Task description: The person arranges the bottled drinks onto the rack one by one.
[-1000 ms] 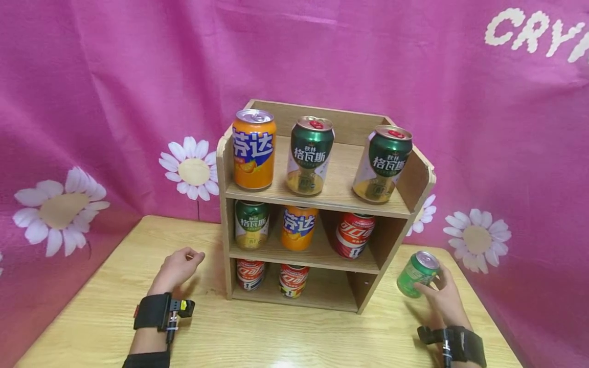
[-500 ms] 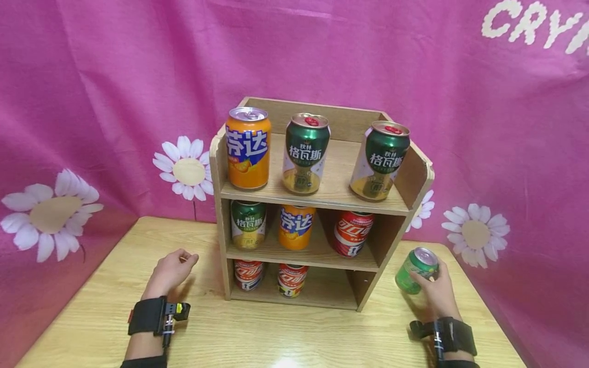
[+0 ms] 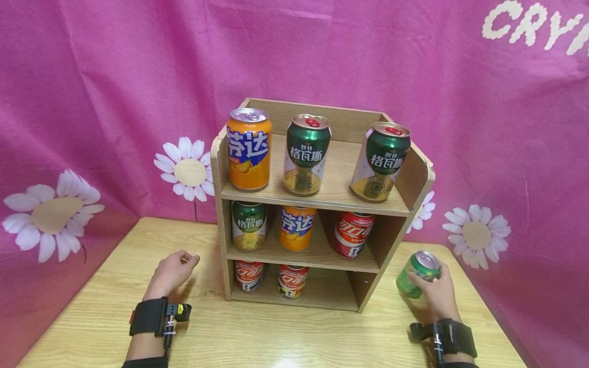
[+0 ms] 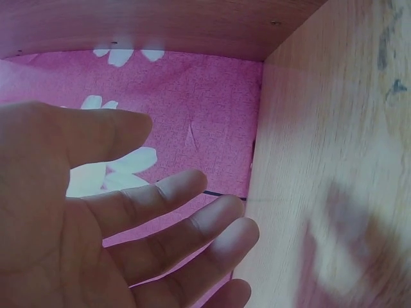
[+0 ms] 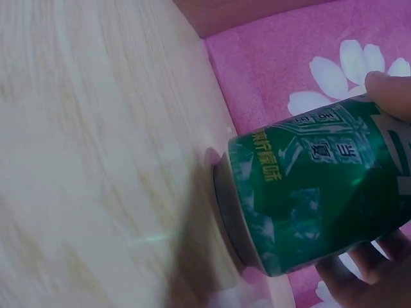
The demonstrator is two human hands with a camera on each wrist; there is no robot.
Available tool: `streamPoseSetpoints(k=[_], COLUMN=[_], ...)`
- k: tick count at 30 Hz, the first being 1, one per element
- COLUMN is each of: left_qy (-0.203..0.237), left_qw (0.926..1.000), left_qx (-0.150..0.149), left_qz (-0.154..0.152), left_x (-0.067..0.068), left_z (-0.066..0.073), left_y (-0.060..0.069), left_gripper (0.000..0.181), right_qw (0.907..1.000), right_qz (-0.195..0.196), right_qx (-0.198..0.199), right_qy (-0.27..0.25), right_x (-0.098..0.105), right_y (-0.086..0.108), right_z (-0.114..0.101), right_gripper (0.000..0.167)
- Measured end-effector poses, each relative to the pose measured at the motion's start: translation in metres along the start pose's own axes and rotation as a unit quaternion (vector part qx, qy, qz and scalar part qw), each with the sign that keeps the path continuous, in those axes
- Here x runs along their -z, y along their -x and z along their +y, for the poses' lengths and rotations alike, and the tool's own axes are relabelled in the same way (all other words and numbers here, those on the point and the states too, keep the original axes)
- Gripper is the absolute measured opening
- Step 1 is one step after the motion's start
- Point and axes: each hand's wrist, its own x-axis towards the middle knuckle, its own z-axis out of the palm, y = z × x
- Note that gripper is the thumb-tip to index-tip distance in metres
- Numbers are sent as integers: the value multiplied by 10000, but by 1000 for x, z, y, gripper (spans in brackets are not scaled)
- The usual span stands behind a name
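My right hand (image 3: 439,295) holds a green soda can (image 3: 407,276) at the right of the shelf, thumb on the near side. In the right wrist view the green can (image 5: 308,186) has its base close to the tabletop; whether it touches, I cannot tell. At the left of the shelf, my left hand (image 3: 170,273) is over the table with nothing in it. Its fingers (image 4: 186,228) are loosely bent and spread in the left wrist view. Between the hands stands a three-tier wooden shelf (image 3: 340,199).
On the top tier are an orange soda can (image 3: 249,153) and two green-and-gold cans (image 3: 306,153). The middle tier holds a green-and-gold can (image 3: 248,227), an orange can (image 3: 296,230) and a red can (image 3: 353,235). Two red cans (image 3: 292,281) stand on the bottom tier. Behind hangs a pink cloth (image 3: 294,51).
The head view has shifted slightly. My right thumb sits a little higher on the green can, and the right wrist has moved slightly left. The left hand has hardly moved.
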Motion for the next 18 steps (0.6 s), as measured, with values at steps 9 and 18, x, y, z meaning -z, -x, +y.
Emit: streamPoseSetpoints(k=[9, 18], left_qy=[-16, -63], left_qw=[10000, 10000], left_qx=[8, 33], left_qz=[-7, 20], left_x=[0, 1], left_z=[-1, 2], left_y=[-2, 1], left_gripper=[41, 37], right_qw=[9997, 9981], right_qz=[197, -280], right_qx=[-83, 516], right_qy=[-144, 202], right_x=[-5, 2], right_y=[-1, -2], right_z=[5, 8], right_gripper=[90, 92])
